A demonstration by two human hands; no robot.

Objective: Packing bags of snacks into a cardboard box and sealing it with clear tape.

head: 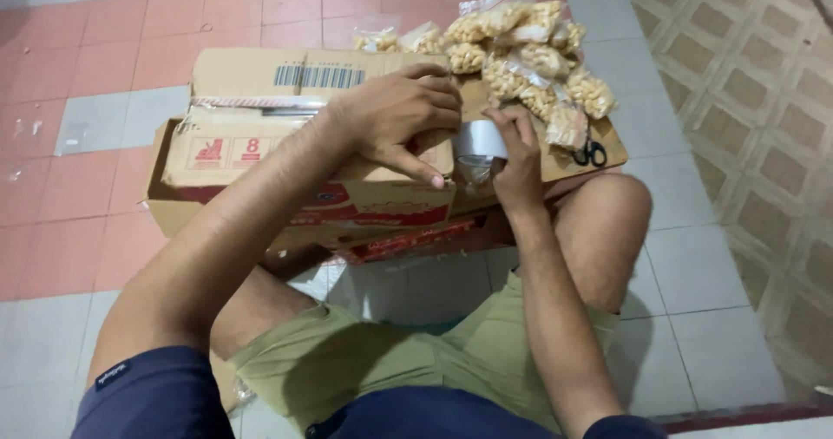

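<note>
Left grip [403, 118] and right grip [518, 157] both pinch a roll of clear tape [479, 140] above a cardboard box [252, 144]; snack bags [529, 57] lie beyond, scissors [592, 153] right.

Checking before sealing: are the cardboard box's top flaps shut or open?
Shut: the cardboard box flaps lie flat under the left hand.

One cardboard box [260, 144], one tape roll [479, 140], one pair of scissors [591, 153], two hands.
</note>
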